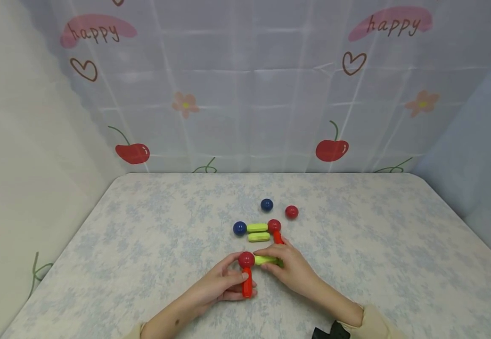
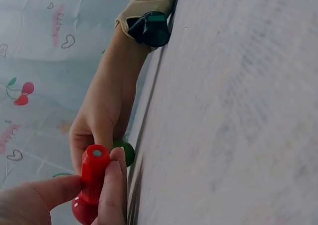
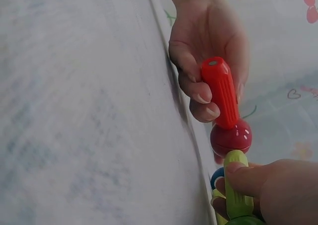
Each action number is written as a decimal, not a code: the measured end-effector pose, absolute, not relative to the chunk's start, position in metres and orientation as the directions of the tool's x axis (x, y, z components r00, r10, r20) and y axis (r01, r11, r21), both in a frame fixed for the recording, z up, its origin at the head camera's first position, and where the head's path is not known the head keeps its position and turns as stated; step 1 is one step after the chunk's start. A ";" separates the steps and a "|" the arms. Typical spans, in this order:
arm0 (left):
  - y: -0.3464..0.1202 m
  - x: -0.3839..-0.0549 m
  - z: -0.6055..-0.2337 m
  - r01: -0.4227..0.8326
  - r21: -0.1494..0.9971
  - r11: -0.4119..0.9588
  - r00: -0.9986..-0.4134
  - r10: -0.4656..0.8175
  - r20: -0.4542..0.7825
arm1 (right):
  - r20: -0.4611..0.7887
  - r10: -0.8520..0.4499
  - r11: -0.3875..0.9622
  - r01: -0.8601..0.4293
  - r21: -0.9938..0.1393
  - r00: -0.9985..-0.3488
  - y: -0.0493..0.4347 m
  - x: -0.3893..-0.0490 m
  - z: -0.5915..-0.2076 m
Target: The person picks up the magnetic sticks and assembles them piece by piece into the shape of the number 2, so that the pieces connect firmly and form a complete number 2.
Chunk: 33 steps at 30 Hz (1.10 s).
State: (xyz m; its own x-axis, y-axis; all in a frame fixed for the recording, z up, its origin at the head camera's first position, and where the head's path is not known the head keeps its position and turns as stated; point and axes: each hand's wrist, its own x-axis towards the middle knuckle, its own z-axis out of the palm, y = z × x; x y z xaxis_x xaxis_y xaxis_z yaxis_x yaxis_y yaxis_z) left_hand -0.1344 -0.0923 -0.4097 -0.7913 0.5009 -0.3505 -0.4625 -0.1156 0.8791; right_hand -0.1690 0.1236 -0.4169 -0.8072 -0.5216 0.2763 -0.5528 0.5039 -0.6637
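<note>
As both hands came together over the worktop, the head view had it all: the left hand gripped a red stick between thumb and fingers, a red ball sat on that stick's far end, and the right hand pinched a lime stick whose tip met the same ball! Beyond them, towards the far edge, a blue ball, a second lime stick, a rear red ball and a rear red stick made an angled row, apparently joined. A third lime stick lay just beside it, not yet attached, it seemed; nearer the far edge, a spare blue ball and a spare red ball sat apart, unused. Over to the left wrist view: thumb and fingers flanked the red stick, its free end bare, while a green ball peeped out by the right hand. On to the right wrist view, and there was the join: red stick, red ball, lime stick, green ball, one run, the right thumb pressing along the lime. Whether that run linked up with the rear red stick, nobody could tell; the right hand covered the spot.
</note>
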 end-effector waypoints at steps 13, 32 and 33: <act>-0.093 -0.136 -0.411 -0.452 0.885 -0.112 -0.799 0.493 -0.345 | 0.289 -0.518 0.519 -0.565 -0.641 -0.805 0.120 -0.168 -0.414; -0.095 -0.140 -0.412 -0.442 0.892 -0.093 -0.806 0.477 -0.349 | 0.231 -0.162 0.620 -0.281 -0.732 -0.959 0.167 -0.235 -0.390; -0.096 -0.140 -0.413 -0.442 0.892 -0.093 -0.806 0.477 -0.350 | 0.200 -0.171 0.640 -0.263 -0.722 -0.965 0.168 -0.241 -0.393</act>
State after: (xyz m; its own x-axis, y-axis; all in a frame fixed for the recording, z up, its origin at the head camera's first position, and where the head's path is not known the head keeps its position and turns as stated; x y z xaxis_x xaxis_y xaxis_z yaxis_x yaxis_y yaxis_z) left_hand -0.1395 -0.0957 -0.4126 -0.8061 0.4775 -0.3496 -0.4419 -0.0928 0.8922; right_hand -0.2410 0.1684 -0.3930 -0.9649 -0.1706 0.1996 -0.2626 0.6405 -0.7217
